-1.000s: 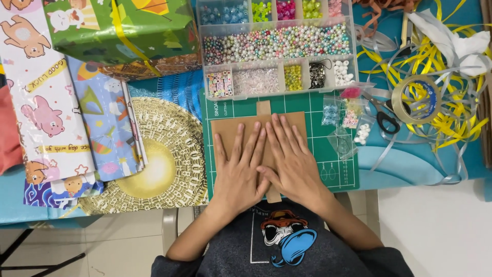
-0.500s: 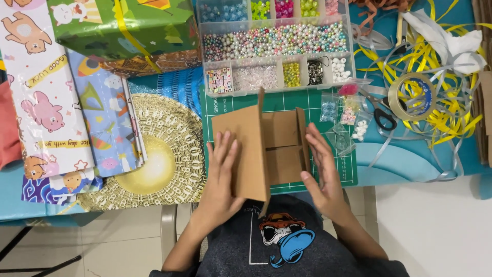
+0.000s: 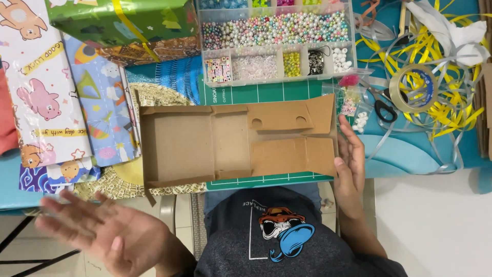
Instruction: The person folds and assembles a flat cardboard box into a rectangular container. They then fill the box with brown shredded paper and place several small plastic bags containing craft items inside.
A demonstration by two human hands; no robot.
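A brown cardboard box blank point(image 3: 230, 141) lies unfolded and flat across the green cutting mat point(image 3: 266, 95), its flaps spread left and right. My right hand point(image 3: 349, 161) rests against the blank's right edge, fingers stretched out and pointing away from me. My left hand point(image 3: 97, 231) hovers low at the left, off the table and away from the cardboard, palm up, fingers spread and blurred. Neither hand grips anything.
A clear bead organiser point(image 3: 274, 38) sits beyond the mat. Patterned wrapping paper sheets point(image 3: 56, 92) and a green wrapped box point(image 3: 120, 20) lie at the left over a gold doily point(image 3: 120, 179). Scissors point(image 3: 384, 107), a tape roll point(image 3: 414, 87) and yellow ribbon point(image 3: 451, 92) crowd the right.
The cardboard, pressed folded under both hands and then half raised, now lies fully opened out. My left hand has swung away down to the left; my right hand has shifted to the blank's right edge.
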